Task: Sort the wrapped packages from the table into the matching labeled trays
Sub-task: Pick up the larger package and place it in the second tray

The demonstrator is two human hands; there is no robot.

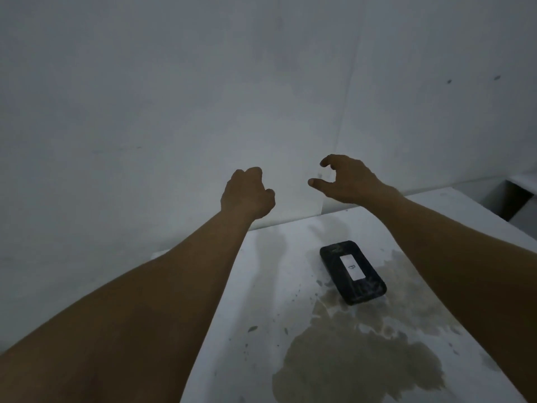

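A black rectangular tray (353, 273) with a white label reading B lies on the white table (261, 286), right of centre. It looks empty apart from the label. My left hand (247, 194) is raised beyond the table's far edge, fingers curled shut with nothing in them. My right hand (345, 178) hovers above and behind the tray, thumb and fingers apart in a curved shape, holding nothing. No wrapped package is in view.
A large brownish stain (357, 359) spreads over the table in front of the tray. A plain grey wall (203, 82) stands right behind the table. A dark opening (511, 202) shows at the far right.
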